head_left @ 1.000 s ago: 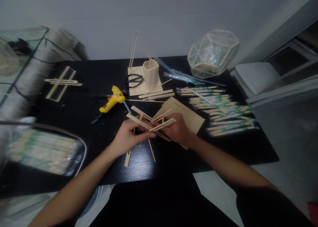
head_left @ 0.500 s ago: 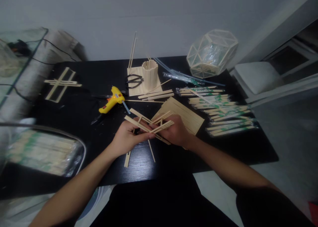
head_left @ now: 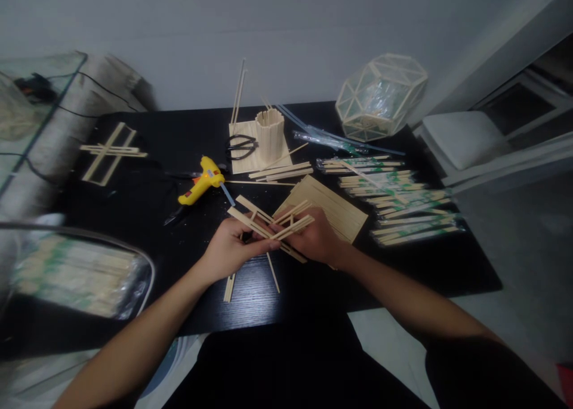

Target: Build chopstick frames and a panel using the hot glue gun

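My left hand (head_left: 231, 251) and my right hand (head_left: 314, 238) meet over the middle of the black table (head_left: 147, 206), both closed on a crossed frame of wooden sticks (head_left: 268, 223). The frame's ends stick out up and to both sides of my fingers. Under my hands lie loose sticks (head_left: 273, 271) on the table. A flat panel of joined sticks (head_left: 329, 209) lies just behind my right hand. A yellow glue gun (head_left: 200, 183) rests to the upper left of my left hand.
Behind stand a stick-built cup (head_left: 270, 133) on a small stick mat, black scissors (head_left: 240, 146) and a polyhedral stick frame (head_left: 380, 95). Wrapped chopsticks (head_left: 398, 203) lie at right. A stick cross (head_left: 110, 151) lies far left. A plastic bag of chopsticks (head_left: 76, 271) sits near left.
Almost nothing differs. My hands stay on the stick frame, which has shifted only slightly.
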Available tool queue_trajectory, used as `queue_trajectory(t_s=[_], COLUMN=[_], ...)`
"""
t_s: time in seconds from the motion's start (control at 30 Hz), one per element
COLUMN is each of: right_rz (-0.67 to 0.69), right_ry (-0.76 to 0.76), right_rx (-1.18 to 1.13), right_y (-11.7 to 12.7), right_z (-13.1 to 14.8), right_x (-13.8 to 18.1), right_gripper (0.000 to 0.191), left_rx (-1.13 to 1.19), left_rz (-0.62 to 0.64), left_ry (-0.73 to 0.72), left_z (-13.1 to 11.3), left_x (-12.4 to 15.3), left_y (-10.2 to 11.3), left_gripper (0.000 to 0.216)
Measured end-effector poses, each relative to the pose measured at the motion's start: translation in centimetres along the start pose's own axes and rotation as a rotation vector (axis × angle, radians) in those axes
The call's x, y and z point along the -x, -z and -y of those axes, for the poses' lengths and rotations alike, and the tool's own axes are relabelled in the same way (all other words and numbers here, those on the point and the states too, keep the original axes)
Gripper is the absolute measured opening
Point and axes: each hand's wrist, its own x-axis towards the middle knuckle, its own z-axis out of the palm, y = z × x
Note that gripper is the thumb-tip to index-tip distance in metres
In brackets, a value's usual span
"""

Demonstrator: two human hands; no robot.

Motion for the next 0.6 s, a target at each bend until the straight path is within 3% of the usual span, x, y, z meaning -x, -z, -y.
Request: queue_trajectory(t_s=[0.6], right_rz=[0.009], right_ry=[-0.016], right_rx=[-0.003], right_y=[0.08], right_z=[0.06], right_x=[0.05], right_gripper=[0.021], left_rx=[0.025], left_rz=[0.025], left_ry=[0.027], left_z=[-0.16], left_x=[-0.03], left_y=[0.17], left_gripper=[0.015])
